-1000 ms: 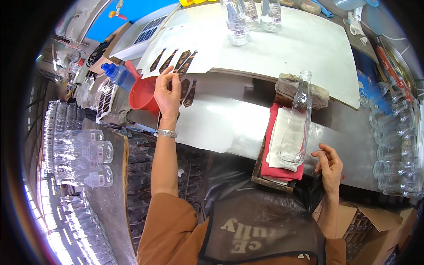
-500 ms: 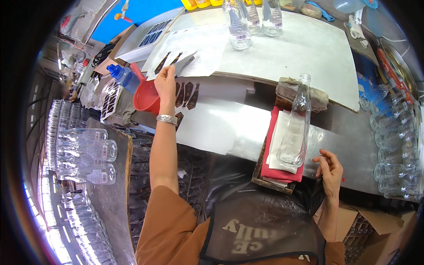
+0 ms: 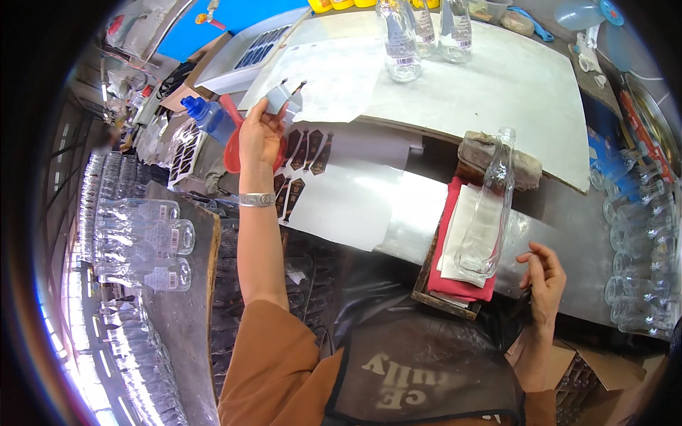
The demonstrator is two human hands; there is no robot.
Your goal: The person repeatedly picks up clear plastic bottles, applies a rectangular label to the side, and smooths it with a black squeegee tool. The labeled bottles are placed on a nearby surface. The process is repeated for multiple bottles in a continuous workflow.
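Note:
My left hand [image 3: 261, 142] is raised over the back left of the bench. Between its fingertips it pinches a small pale-blue label [image 3: 283, 101]. Dark neck-shaped labels [image 3: 312, 150] lie on white paper beside and below that hand, and a red pan [image 3: 233, 145] sits just behind the wrist. On the right, my right hand [image 3: 543, 284] hangs by the bench edge with loosely bent, parted fingers and nothing visible in it. Nearest to it, a clear glass bottle [image 3: 490, 220] lies on folded white and red cloths [image 3: 449, 273], its neck propped over a rolled cloth [image 3: 526, 165].
Three printed glass bottles [image 3: 401, 53] stand on the raised white board [image 3: 511, 85]. More clear bottles [image 3: 639, 270] line the right side, and several lie stacked [image 3: 142, 238] at the left. A blue-capped bottle [image 3: 209, 117] is behind the red pan. An open cardboard box [image 3: 604, 366] stands lower right.
My left hand has drawn the label back from the sheet and turned it, so its pale face shows. The view has shifted slightly. My right hand stays beside the bottle.

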